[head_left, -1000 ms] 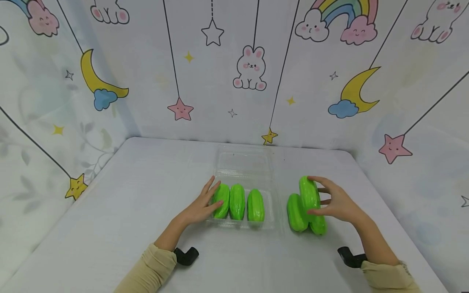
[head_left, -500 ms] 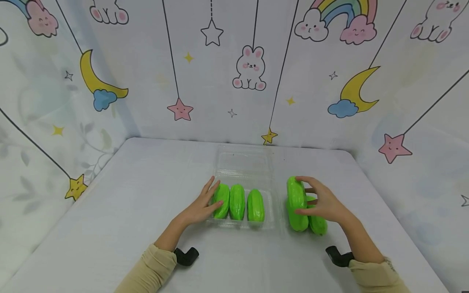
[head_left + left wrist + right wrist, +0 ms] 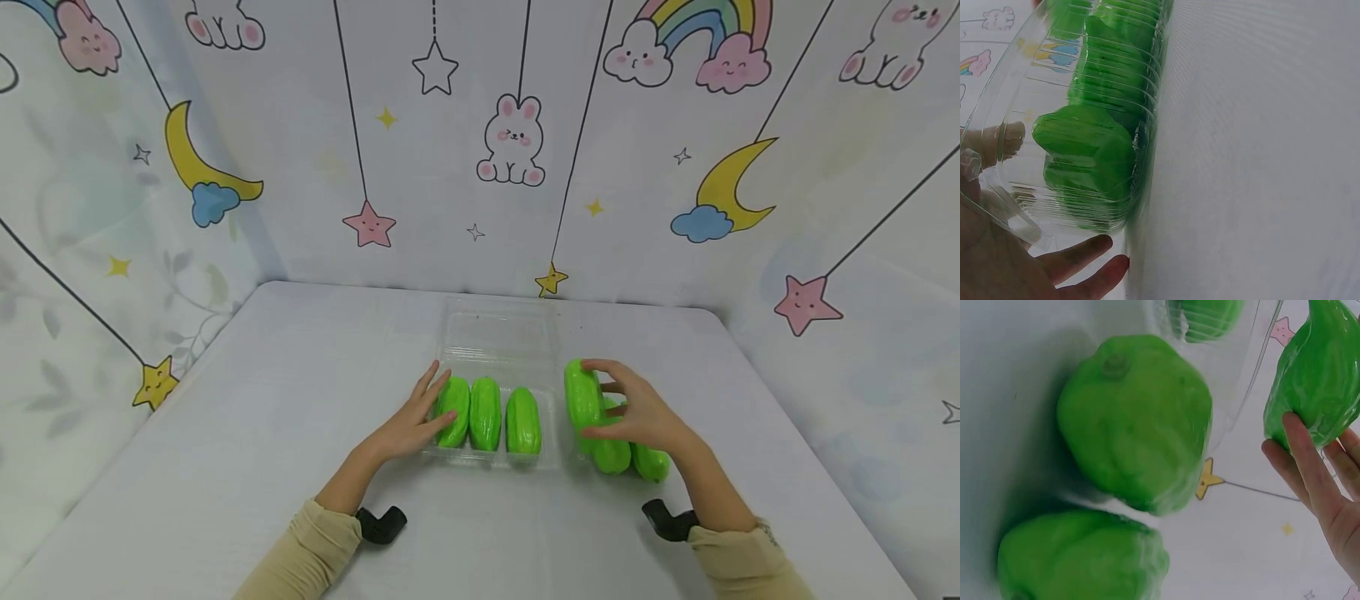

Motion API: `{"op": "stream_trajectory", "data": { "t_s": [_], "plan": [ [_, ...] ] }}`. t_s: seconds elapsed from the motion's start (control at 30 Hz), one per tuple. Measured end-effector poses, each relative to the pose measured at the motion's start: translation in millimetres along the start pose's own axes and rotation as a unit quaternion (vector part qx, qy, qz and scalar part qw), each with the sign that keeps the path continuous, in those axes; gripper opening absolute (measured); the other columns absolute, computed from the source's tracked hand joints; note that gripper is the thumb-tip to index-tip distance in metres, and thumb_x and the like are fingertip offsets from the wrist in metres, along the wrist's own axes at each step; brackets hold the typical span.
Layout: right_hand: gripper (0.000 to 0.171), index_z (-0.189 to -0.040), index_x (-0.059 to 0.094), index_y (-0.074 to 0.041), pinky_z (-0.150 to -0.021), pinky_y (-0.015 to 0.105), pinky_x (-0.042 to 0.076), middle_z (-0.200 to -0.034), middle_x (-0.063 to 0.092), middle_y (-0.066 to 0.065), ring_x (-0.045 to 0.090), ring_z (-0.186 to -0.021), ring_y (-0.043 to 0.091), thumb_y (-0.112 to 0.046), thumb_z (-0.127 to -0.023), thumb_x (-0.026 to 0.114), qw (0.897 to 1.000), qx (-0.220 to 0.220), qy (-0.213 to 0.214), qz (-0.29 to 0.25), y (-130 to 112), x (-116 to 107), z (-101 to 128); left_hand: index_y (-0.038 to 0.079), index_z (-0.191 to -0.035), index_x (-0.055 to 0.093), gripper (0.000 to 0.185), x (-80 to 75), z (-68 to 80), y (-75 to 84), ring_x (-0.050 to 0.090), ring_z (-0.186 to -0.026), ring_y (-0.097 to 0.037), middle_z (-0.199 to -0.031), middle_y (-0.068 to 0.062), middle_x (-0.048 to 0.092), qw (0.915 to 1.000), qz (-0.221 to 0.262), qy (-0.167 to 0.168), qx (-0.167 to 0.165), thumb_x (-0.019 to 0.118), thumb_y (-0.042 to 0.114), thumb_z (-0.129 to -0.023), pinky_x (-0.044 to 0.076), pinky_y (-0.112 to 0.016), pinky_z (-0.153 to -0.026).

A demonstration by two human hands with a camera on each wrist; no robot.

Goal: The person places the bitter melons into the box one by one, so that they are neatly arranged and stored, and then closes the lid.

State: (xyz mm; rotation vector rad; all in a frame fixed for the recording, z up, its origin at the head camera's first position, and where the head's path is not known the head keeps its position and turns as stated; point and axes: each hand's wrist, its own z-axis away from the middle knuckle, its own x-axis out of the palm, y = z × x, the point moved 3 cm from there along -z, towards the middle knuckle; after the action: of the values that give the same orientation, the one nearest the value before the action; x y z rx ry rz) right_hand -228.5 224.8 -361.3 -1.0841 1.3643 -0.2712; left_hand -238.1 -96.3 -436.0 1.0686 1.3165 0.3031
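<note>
Head view: the right hand (image 3: 633,414) gripped a glossy green ridged plastic gourd (image 3: 582,403), thumb at its near end and fingers curled over its far end, holding it raised just to the right of the clear plastic clamshell tray (image 3: 501,350). The held gourd's long axis ran away from the person, parallel to the three green gourds lying side by side in the tray (image 3: 487,413), and the free space in the tray lay directly to its left, beside the rightmost of the three. Two further green gourds (image 3: 630,457) lay on the white table (image 3: 300,375) under and just right of the right hand. The left hand (image 3: 417,420) rested with fingers straight against the tray's left side, touching the leftmost gourd's wall; the left wrist view showed those fingers (image 3: 1079,259) flat under the ribbed tray edge. The right wrist view showed the fingertips (image 3: 1300,459) pressed on the held gourd's surface, with the two loose gourds below it. The right hand was the nearer to the open slot.
</note>
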Motion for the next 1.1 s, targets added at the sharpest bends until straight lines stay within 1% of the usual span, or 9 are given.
{"op": "stream_trajectory", "data": {
  "t_s": [0.2, 0.3, 0.53, 0.77, 0.9, 1.1],
  "plan": [
    [0.087, -0.134, 0.038, -0.011, -0.074, 0.041, 0.052, -0.137, 0.037, 0.012, 0.047, -0.113, 0.043, -0.022, -0.063, 0.086, 1.0, -0.001, -0.003, -0.009, 0, 7, -6, 0.006, -0.147, 0.011, 0.068, 1.1, -0.8, 0.0, 0.007, -0.136, -0.036, -0.152, -0.011, -0.008, 1.0, -0.001, 0.001, -0.001, 0.049, 0.03, -0.095, 0.026, -0.057, -0.1],
    [0.086, -0.134, 0.038, -0.011, -0.074, 0.039, 0.052, -0.137, 0.037, 0.011, 0.048, -0.112, 0.042, -0.022, -0.063, 0.085, 1.0, -0.003, -0.006, -0.001, -1, 11, -9, 0.007, -0.147, 0.011, 0.068, 1.0, -0.4, 1.8, 0.007, -0.136, -0.036, -0.152, -0.011, -0.008, 1.0, 0.004, -0.001, -0.003, 0.049, 0.028, -0.095, 0.026, -0.057, -0.1],
    [0.084, -0.132, 0.039, -0.007, -0.073, 0.036, 0.052, -0.136, 0.038, 0.011, 0.048, -0.11, 0.04, -0.025, -0.064, 0.085, 1.0, -0.008, -0.015, 0.016, -2, 22, -16, 0.007, -0.147, 0.011, 0.068, 0.2, 0.2, 1.3, 0.008, -0.136, -0.036, -0.152, -0.009, -0.009, 1.0, 0.0, -0.002, -0.009, 0.049, 0.031, -0.095, 0.028, -0.057, -0.099],
    [0.081, -0.13, 0.041, -0.007, -0.074, 0.031, 0.051, -0.137, 0.038, 0.009, 0.047, -0.112, 0.038, -0.024, -0.065, 0.084, 0.999, -0.003, -0.016, 0.035, 0, 29, -19, 0.005, -0.147, 0.012, 0.068, -0.2, 0.5, 1.3, 0.008, -0.136, -0.037, -0.152, -0.009, -0.009, 1.0, 0.003, -0.001, -0.002, 0.049, 0.029, -0.095, 0.026, -0.058, -0.099],
    [0.08, -0.13, 0.041, -0.007, -0.074, 0.029, 0.051, -0.136, 0.039, 0.008, 0.047, -0.111, 0.034, -0.025, -0.065, 0.084, 0.998, -0.001, -0.017, 0.057, 0, 33, -22, 0.006, -0.147, 0.012, 0.068, 0.2, 0.1, -0.8, 0.006, -0.137, -0.034, -0.152, -0.007, -0.009, 1.0, 0.001, -0.004, -0.004, 0.049, 0.031, -0.095, 0.027, -0.057, -0.1],
    [0.077, -0.126, 0.045, -0.006, -0.073, 0.028, 0.052, -0.137, 0.039, 0.006, 0.048, -0.112, 0.027, -0.027, -0.064, 0.085, 0.993, -0.009, -0.018, 0.117, -3, 37, -24, 0.006, -0.147, 0.012, 0.069, 0.0, -0.7, -1.1, 0.009, -0.136, -0.036, -0.152, -0.007, -0.009, 1.0, 0.004, -0.003, -0.006, 0.049, 0.031, -0.095, 0.03, -0.057, -0.098]
  ]
}}
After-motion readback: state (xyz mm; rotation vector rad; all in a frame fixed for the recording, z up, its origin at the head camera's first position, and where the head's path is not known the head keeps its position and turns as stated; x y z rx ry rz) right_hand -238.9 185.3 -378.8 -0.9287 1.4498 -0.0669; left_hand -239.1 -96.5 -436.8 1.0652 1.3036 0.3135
